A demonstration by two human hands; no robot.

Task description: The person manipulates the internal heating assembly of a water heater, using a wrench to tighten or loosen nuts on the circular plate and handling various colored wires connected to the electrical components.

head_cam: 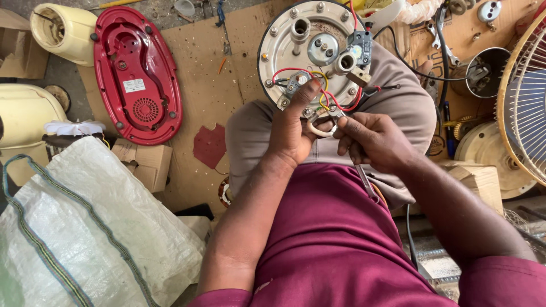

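Lying at far left: a white woven sack (85, 227) with dark striped edging, spreading over the floor beside a small cardboard box (145, 162). Sitting above it: cream plastic housings (62, 31), and just beside them a red oval base cover (136, 74) resting underside up on the brown cardboard sheet (227, 68).

Resting at centre on the grey-trousered knees (250, 131): a round metal heating plate (310, 48), underside up, carrying studs, a small black switch block (361, 48) and red, yellow and black wires (330, 99) looping along its near edge.

Pressing against that near edge: the left hand (293, 131), thumb pushed onto the terminal block where the wires meet, fingers curled under the rim, grip closed on the heating plate.

Closing just to the right: the right hand (378, 142), grip wrapped tightly round a slim metal tool (364, 176), its tip meeting the wires and a pale ring-shaped part beside the left thumb, its handle running back toward the maroon shirt (335, 244).

Lying at far right: spanners (441, 34), a shiny metal cup (486, 71), a cream round motor housing (492, 150) and a wire fan guard (526, 96).
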